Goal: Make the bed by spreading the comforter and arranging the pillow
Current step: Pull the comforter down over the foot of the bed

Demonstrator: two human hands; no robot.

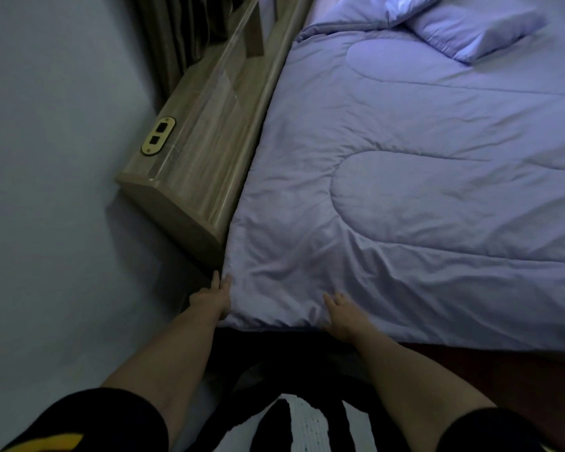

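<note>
At the bed's near corner, the left hand (213, 296) touches the comforter (405, 177) corner with straight fingers along its side edge. Just beside it, the right hand (343, 316) rests on the comforter's near edge, fingers relaxed and spread, gripping nothing. Lilac and wrinkled, the comforter lies spread across the bed. A pillow (476, 27) sits on it at the far end, top right. Left of the bed runs a wooden headboard (206, 132) with a socket (158, 136).
</note>
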